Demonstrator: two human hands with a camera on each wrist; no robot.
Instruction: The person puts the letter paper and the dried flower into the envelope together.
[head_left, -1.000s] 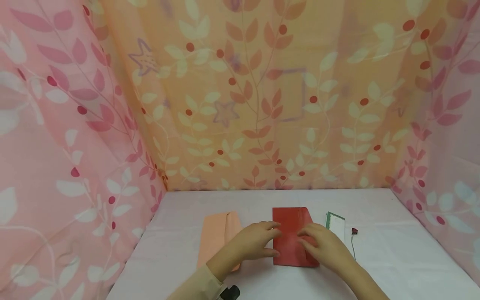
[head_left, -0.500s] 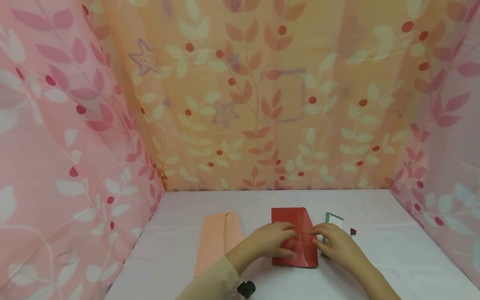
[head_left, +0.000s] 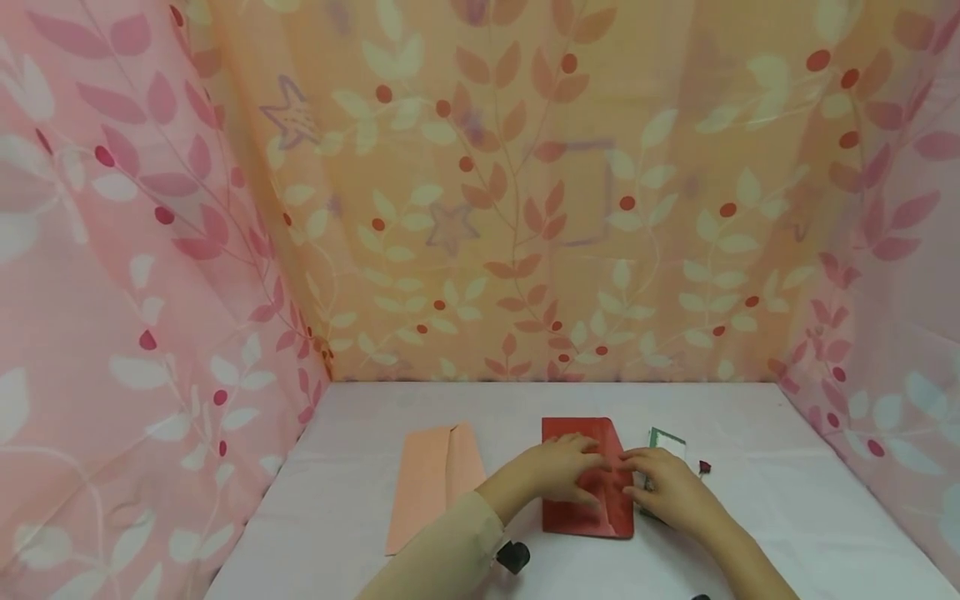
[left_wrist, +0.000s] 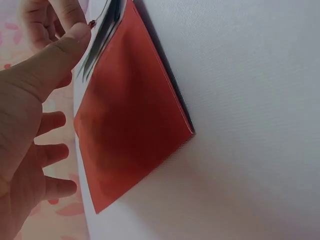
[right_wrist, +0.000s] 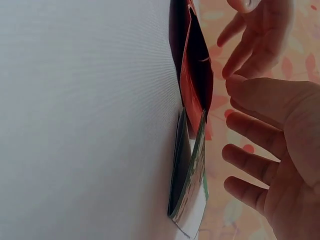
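Observation:
A red envelope (head_left: 558, 517) lies in the middle of the table, its mouth gaping toward the right in the right wrist view. My left hand (head_left: 558, 471) hovers over it with loosely bent fingers and grips nothing. At the envelope's right edge is my right hand (head_left: 675, 487), fingers extended and partly in front of a folded card (head_left: 667, 442) with a green border. The right wrist view shows this card (right_wrist: 192, 185) standing partly unfolded beside the envelope (right_wrist: 192, 95), with my right hand (right_wrist: 285, 145) apart from both. Whether the left fingertips touch the envelope I cannot tell.
A peach envelope (head_left: 423, 483) lies to the left, partly behind the left sleeve (head_left: 450, 550). Right of the card is a small dark red flower (head_left: 704, 467), its stem mostly hidden by the right hand. Patterned cloth (head_left: 480, 250) encloses the white table (head_left: 315, 500).
My left hand has moved right, from the red envelope's left edge to above its middle. The right hand has shifted right, off the envelope toward the card.

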